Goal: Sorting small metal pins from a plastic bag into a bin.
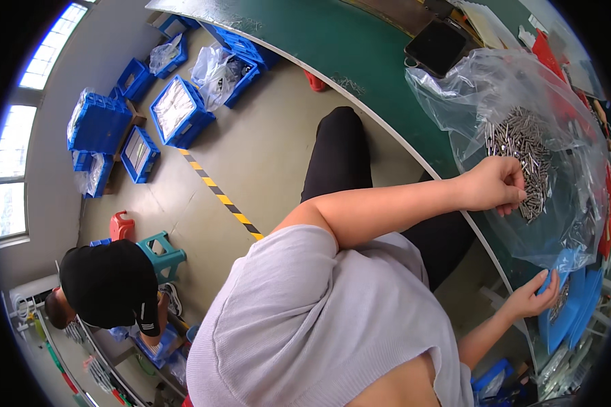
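My left hand (497, 184) hovers at the near edge of a heap of small metal pins (523, 146), its thumb and fingers pinched together. Whatever it may pinch is too small to make out. The pins lie on a large clear plastic bag (455, 85) spread over the green-topped table (380, 81). Lower down, my right hand (538, 296) has its fingers closed around a blue plastic piece (545, 281) by the bag's lower edge. Just beyond that hand is a blue tray (557, 325) with some small metal parts in it.
A black flat-topped device (436, 47) stands behind the bag. Loose metal bits (349, 85) lie on the table. Blue crates (181, 112) are stacked by the wall, near yellow-black floor tape (214, 186). A co-worker (108, 285) in black sits by a teal stool (161, 256).
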Demonstrator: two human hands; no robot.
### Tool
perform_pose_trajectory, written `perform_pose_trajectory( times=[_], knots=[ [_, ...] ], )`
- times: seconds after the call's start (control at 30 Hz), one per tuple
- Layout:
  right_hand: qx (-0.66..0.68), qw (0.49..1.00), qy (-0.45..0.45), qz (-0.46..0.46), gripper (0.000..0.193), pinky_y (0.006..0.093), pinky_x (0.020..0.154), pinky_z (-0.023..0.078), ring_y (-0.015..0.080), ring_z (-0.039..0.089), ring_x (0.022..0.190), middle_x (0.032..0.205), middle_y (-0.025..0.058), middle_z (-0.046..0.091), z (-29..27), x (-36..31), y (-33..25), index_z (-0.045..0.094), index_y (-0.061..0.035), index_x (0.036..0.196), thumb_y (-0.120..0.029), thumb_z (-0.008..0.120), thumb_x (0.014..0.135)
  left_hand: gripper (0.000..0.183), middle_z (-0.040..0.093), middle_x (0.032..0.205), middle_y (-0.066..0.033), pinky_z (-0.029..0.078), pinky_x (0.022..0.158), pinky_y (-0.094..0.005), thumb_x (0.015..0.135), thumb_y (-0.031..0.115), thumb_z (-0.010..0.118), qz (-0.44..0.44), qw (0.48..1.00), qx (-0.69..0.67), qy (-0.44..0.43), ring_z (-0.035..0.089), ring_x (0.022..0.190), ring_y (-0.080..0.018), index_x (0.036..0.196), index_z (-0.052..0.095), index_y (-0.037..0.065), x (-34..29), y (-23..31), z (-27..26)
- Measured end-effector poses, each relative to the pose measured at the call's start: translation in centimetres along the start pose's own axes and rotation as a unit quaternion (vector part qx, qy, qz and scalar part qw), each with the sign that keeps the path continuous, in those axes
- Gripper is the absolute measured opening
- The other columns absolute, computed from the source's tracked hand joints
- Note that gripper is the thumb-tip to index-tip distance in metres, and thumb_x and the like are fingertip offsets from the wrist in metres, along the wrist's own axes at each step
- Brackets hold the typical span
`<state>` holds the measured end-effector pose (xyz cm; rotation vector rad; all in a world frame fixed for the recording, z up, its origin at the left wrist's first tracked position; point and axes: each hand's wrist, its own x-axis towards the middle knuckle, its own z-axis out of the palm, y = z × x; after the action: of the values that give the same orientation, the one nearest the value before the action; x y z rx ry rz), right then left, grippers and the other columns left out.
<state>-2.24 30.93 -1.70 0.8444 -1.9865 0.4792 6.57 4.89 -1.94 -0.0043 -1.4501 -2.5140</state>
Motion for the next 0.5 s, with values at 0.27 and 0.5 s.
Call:
perform_pose_trajectory(
  times=[0.27,0.5],
  knots=[
    [0.020,0.999,-0.002,0.028,0.016,0.0347,0.083,0.045,0.0257,0.058,0.092,0.099,0.0108,0.064,0.40,-0.46,0.46,0.063,0.0002,0.098,-0.009,0.063,0.084,0.012,0.061,0.073,-0.0086,0.052,0.055,-0.0247,0.087,0.007,0.058,-0.001,1.000,0.021,0.001,0.061,0.061,-0.0130,0.084,0.050,-0.001,0.24,0.34,-0.09],
    [0.055,0.997,-0.010,0.061,0.014,0.0342,0.084,0.044,0.0244,0.057,0.092,0.099,0.0105,0.063,0.46,-0.33,-0.49,0.063,0.0002,0.097,-0.005,0.062,0.083,0.012,0.062,0.076,-0.0104,0.052,0.059,-0.0262,0.087,0.008,0.060,-0.003,1.000,0.021,0.004,0.062,0.065,-0.0155,0.087,0.051,0.000,0.12,0.33,-0.59]
  ],
)
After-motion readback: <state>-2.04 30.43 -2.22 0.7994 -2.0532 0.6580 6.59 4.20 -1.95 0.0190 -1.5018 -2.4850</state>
